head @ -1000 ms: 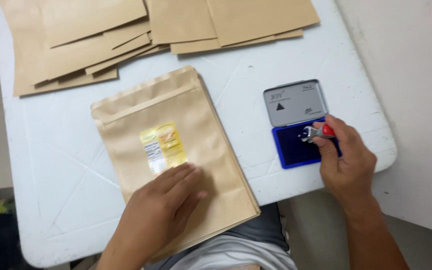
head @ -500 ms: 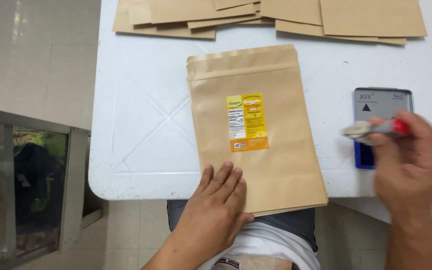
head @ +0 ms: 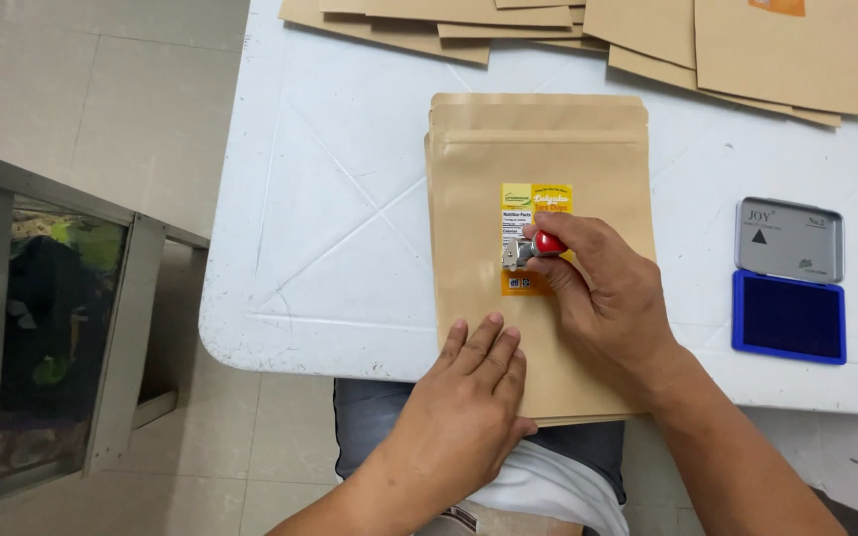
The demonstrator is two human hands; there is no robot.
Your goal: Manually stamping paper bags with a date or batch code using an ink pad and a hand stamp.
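A stack of brown paper pouches [head: 538, 149] lies on the white table [head: 350, 199] in front of me; the top one carries a yellow and orange label [head: 533, 203]. My right hand [head: 603, 293] grips a small stamp with a red knob [head: 533, 245] and presses it onto the lower part of the label. My left hand [head: 469, 397] rests flat on the pouch's near edge, fingers together, holding it down.
An open blue ink pad with a grey lid [head: 789, 280] sits to the right. More brown pouches [head: 647, 35] are spread along the table's far edge. A metal frame [head: 52, 298] stands on the tiled floor to the left.
My right hand carried the stamp from the ink pad leftward to the pouch's label. My left hand stayed on the pouch's near edge. The view shifted so the pouch sits centred.
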